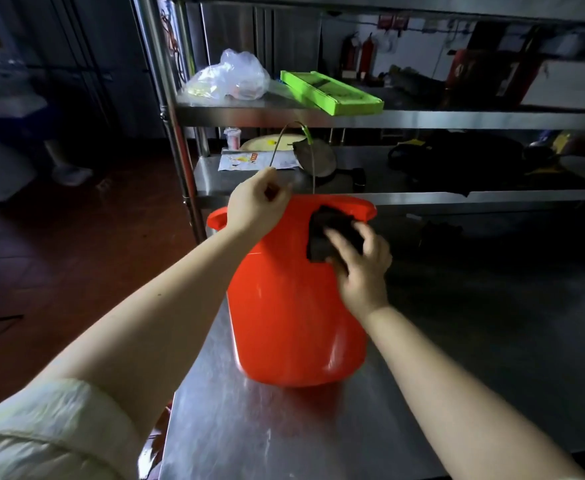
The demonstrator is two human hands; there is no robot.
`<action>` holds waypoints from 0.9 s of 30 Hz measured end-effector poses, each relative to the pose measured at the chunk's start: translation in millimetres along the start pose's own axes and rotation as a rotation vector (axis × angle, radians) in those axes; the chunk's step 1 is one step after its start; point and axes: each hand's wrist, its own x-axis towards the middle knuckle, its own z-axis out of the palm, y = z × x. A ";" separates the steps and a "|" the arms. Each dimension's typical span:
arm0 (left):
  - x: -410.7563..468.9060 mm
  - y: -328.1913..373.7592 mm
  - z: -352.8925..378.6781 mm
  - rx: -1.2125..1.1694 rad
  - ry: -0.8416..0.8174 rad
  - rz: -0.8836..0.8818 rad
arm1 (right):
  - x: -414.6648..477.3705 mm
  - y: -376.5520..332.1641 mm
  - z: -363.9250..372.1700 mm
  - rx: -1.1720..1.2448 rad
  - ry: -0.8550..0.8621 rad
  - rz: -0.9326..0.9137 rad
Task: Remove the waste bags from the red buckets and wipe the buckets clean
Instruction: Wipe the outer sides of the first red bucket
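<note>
A red bucket stands on the steel table, close to its left edge. Its thin wire handle arches up above the rim. My left hand grips the bucket at the rim where the wire handle meets it, fingers curled. My right hand presses a dark cloth against the bucket's outer wall just below the rim, fingers spread over it. The bucket's inside is hidden from here.
A steel rack stands behind the bucket. Its upper shelf carries a clear plastic bag and a green tray. Its lower shelf holds a pan, packets and dark items. Dark red floor lies left of the table.
</note>
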 end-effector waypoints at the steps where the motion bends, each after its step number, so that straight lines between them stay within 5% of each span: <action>1: -1.9 -2.3 -2.7 -0.012 -0.004 0.019 | 11.7 -2.8 -0.5 -0.013 0.016 0.022; 4: -6.2 -10.5 -7.1 0.107 0.032 0.110 | -0.8 -10.3 5.5 -0.032 0.013 -0.031; 7: -10.3 -12.5 -7.2 0.323 0.066 -0.046 | -62.2 -10.0 12.5 -0.064 -0.059 -0.144; 13: -10.9 -12.1 -13.9 0.028 0.000 -0.237 | -174.0 15.6 3.2 -0.086 -0.186 -0.437; 21: -14.6 14.7 8.1 -0.233 -0.112 -0.299 | -44.5 12.1 -28.3 -0.076 0.057 -0.045; 27: -22.4 29.2 27.3 -0.184 -0.117 -0.270 | -35.2 33.8 -45.5 -0.176 0.151 -0.105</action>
